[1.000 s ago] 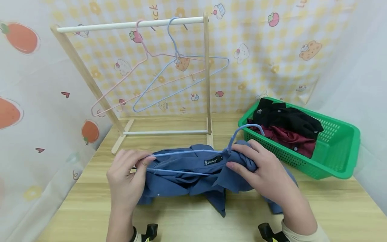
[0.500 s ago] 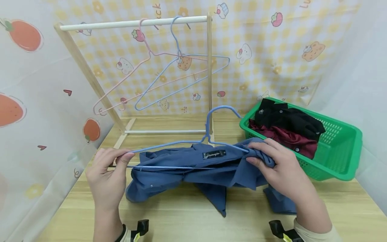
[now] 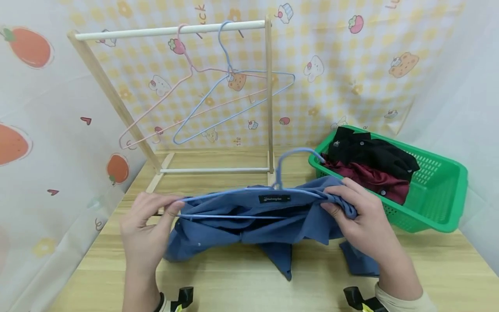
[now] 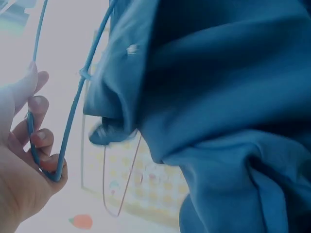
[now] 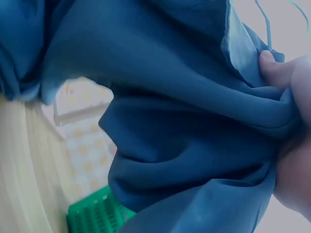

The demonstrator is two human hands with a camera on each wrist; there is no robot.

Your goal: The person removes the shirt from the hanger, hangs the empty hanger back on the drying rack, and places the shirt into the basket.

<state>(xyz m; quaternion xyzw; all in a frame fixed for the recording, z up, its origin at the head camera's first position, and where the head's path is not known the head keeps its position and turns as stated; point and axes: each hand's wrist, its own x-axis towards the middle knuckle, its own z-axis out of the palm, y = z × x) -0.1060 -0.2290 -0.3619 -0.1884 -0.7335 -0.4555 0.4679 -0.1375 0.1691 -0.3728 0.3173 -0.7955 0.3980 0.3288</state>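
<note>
A blue hanger (image 3: 218, 191) runs through the neck of a blue shirt (image 3: 280, 232), its hook standing up above the dark collar label. My left hand (image 3: 150, 225) grips the hanger's left end, which sticks out past the cloth; in the left wrist view, fingers (image 4: 41, 141) curl round that bare corner. My right hand (image 3: 358, 216) pinches bunched shirt cloth on the right side, over the hanger's right arm, whose end is hidden inside. In the right wrist view, the thumb presses on the cloth (image 5: 194, 97). Part of the shirt hangs toward the table.
Behind the shirt stands a wooden rack (image 3: 269, 95) with a pink hanger (image 3: 156, 104) and another blue hanger (image 3: 200, 104) on its white rod. At the right, a green basket (image 3: 444, 195) contains a black garment (image 3: 370, 151) and a dark red one (image 3: 378, 180).
The hanger's right arm has slid further right into the shirt, and its hook has shifted left from beside my right hand. Both hands have spread apart, with a slight leftover sway.
</note>
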